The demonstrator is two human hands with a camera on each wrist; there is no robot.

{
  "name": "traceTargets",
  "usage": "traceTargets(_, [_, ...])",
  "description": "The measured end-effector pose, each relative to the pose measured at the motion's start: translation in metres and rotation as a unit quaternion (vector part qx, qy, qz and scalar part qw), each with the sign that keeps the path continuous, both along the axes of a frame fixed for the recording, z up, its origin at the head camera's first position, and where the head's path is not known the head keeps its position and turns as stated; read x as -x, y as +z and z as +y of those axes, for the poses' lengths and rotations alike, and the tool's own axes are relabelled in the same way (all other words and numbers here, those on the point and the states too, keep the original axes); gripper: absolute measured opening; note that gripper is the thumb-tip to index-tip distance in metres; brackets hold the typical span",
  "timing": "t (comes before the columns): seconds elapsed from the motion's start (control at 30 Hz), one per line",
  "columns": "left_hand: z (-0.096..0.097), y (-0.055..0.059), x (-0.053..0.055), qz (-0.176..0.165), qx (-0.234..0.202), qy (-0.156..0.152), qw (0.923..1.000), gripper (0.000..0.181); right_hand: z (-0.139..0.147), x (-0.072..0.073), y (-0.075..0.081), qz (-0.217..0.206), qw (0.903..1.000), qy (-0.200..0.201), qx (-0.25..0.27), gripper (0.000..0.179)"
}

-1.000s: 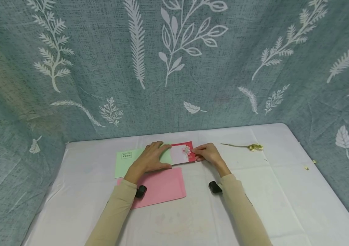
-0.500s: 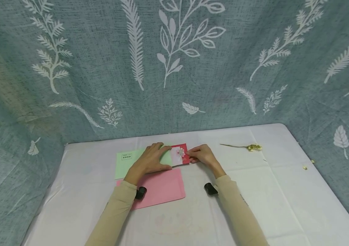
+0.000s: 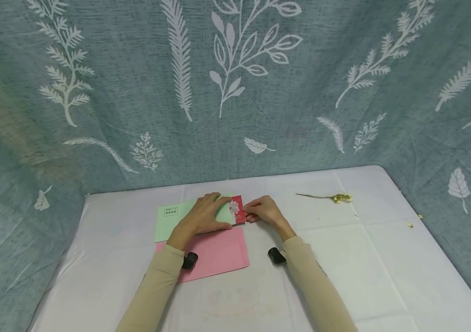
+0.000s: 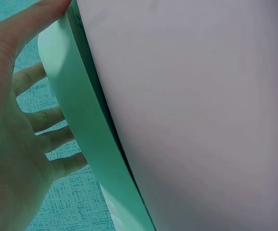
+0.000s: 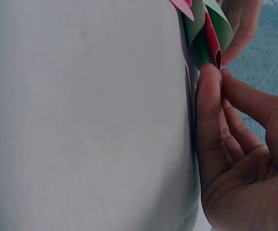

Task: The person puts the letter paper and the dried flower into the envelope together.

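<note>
A light green envelope [image 3: 172,225] lies on the table with its mouth toward the right. My left hand [image 3: 202,215] grips it across its width, thumb at the near edge and fingers at the far edge. In the left wrist view, the envelope's edge [image 4: 83,96] bulges a little between thumb and fingers. A red card with white flowers [image 3: 239,210] is mostly inside the envelope; only its right end sticks out. My right hand [image 3: 265,210] pinches that end between thumb and forefinger. In the right wrist view, the red card [image 5: 212,41] sits between the envelope's parted sides.
A pink envelope [image 3: 218,256] lies just in front of the green one, partly under my left forearm. To the right is a dried yellow flower stem [image 3: 339,198]. Small yellow bits [image 3: 410,225] lie near the right table edge. A patterned curtain [image 3: 202,152] hangs behind.
My right hand has moved left, sliding the red card deeper into the green envelope, so less of it shows. The left hand has kept its grip in place.
</note>
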State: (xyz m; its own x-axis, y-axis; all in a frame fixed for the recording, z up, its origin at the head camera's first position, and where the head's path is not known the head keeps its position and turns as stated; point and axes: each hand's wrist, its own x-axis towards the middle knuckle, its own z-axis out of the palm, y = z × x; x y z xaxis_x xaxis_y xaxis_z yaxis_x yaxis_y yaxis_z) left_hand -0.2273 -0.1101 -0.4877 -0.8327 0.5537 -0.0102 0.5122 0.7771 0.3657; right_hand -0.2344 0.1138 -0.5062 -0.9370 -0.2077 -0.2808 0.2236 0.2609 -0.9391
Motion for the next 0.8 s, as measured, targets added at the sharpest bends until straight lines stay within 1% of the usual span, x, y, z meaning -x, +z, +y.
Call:
traceTargets(0.2, [0.002,-0.002,0.001,0.002,-0.002,-0.001,1.0,0.08,-0.006,-0.001,-0.001,-0.001,1.0,0.004,0.005,0.023])
traceTargets(0.23, [0.002,-0.002,0.001,0.001,-0.001,0.0,1.0,0.08,-0.007,-0.003,0.004,0.001,0.9999,0.009,0.005,0.023])
traceTargets(0.33, [0.001,0.0,0.0,-0.002,0.0,0.003,1.0,0.081,-0.01,-0.003,0.005,0.004,0.9998,0.019,0.006,0.024])
traceTargets(0.43, [0.001,0.0,0.0,-0.003,-0.002,0.002,1.0,0.08,-0.013,-0.003,0.006,0.011,0.9996,0.024,-0.005,0.024])
traceTargets(0.47, [0.001,0.0,0.0,-0.001,-0.003,0.001,1.0,0.08,-0.014,-0.001,0.001,0.014,0.9996,0.024,-0.007,0.024])
traceTargets(0.6, [0.001,0.0,0.0,0.006,-0.005,0.0,1.0,0.08,-0.017,-0.002,0.002,0.025,0.9991,0.027,-0.023,0.021])
traceTargets(0.8, [0.0,-0.001,0.0,0.003,-0.002,0.0,1.0,0.08,-0.02,-0.002,0.004,0.028,0.9985,0.032,-0.035,0.02])
